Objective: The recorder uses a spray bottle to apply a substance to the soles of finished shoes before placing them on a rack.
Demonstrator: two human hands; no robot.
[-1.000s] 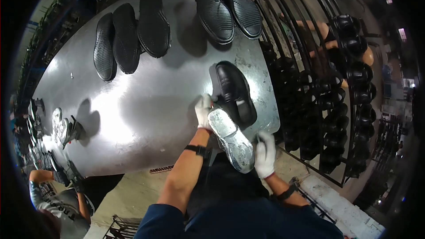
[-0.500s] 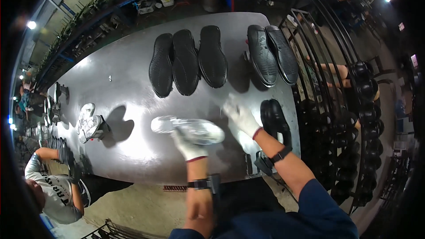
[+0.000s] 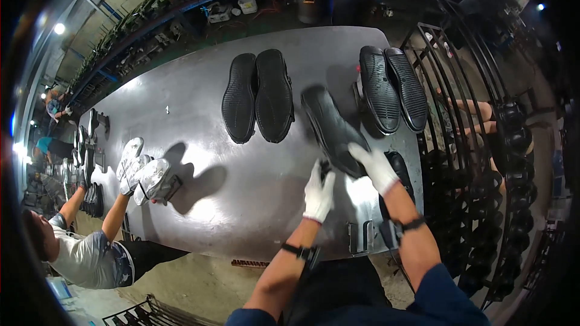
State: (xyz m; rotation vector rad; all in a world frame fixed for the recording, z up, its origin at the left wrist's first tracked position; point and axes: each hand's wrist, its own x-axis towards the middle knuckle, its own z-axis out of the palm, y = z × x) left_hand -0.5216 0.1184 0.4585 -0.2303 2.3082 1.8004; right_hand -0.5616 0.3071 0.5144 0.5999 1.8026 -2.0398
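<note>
Black sole (image 3: 329, 122) slants near right edge of table (image 3: 260, 199); right hand (image 3: 376, 169) pinches closer end, probably for control; left hand (image 3: 319, 193): cannot tell.

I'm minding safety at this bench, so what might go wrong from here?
1. The black shoe at the right hand is close to the sole-up pair; swung right, it might knock that pair, which stands by the edge of the table.
2. The right wrist strap is near a metal stand and could possibly snag on it.
</note>
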